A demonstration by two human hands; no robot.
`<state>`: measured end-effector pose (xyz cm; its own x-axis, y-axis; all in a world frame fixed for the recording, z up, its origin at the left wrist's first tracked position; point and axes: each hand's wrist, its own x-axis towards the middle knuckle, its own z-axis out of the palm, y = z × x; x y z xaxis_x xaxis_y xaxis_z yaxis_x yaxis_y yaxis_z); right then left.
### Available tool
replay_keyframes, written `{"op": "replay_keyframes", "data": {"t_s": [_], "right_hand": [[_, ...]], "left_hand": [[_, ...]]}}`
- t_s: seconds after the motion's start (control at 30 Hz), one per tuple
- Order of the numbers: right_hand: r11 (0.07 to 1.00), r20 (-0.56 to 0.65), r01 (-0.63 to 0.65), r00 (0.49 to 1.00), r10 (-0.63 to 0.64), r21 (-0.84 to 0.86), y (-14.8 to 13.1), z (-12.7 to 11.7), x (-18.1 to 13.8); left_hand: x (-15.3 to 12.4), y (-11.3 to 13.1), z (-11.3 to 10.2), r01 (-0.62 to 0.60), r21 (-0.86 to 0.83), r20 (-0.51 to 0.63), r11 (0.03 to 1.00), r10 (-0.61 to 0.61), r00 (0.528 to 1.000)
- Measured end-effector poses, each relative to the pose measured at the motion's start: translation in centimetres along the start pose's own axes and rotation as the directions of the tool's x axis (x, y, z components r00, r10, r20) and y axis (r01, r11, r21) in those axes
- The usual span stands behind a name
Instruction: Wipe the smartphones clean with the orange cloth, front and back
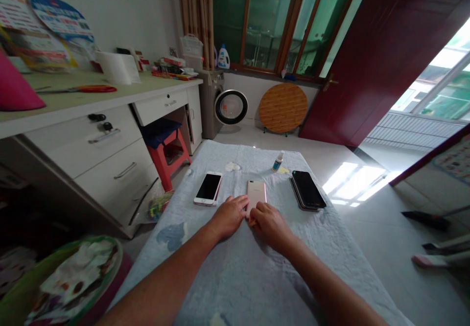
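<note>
A pink smartphone point(256, 192) lies back up on the cloth-covered table, its camera end pointing away from me. My left hand point(230, 214) holds it by the left edge, with the fingertips pressed against its side. Over the lower part of its back, my right hand point(270, 222) is closed, fingers curled down. Something small and orange-brown shows under those fingers; whether it is a cloth or a fingertip I cannot make out. To the left is a stack of white-fronted phones point(208, 188). A stack of dark phones point(308, 190) lies to the right. Beyond stands a small spray bottle point(278, 162).
A pale blue patterned cloth point(235, 277) covers the table. Left of it are a white desk point(106, 154), a red stool point(168, 154) and a waste bin point(119, 262) with crumpled tissues. A washing machine point(211, 105) with its door ajar and a round wooden tabletop point(282, 106) stand behind.
</note>
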<state>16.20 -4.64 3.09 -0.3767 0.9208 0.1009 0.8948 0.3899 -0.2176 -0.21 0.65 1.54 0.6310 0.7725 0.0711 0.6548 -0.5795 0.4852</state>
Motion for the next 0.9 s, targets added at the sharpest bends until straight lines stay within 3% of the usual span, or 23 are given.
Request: {"op": "replay_keyframes", "data": {"t_s": [0.2,0.63,0.9], "right_hand": [[0.992,-0.055,0.059,0.996,-0.066,-0.111,-1.3,0.9,0.3],[0.99,-0.028,-0.121,0.993,0.119,-0.075,2.2,-0.5,-2.9],[0.987,-0.021,-0.055,0.998,0.052,-0.152,-0.4,0.8,-0.5]], "left_hand": [[-0.1,-0.2,0.3,0.0,-0.029,-0.056,1.0,-0.001,0.998],[0.1,-0.6,1.0,0.054,-0.027,-0.057,0.998,-0.056,0.997],[0.2,-0.4,0.7,0.043,-0.022,-0.044,0.999,-0.044,0.998]]}}
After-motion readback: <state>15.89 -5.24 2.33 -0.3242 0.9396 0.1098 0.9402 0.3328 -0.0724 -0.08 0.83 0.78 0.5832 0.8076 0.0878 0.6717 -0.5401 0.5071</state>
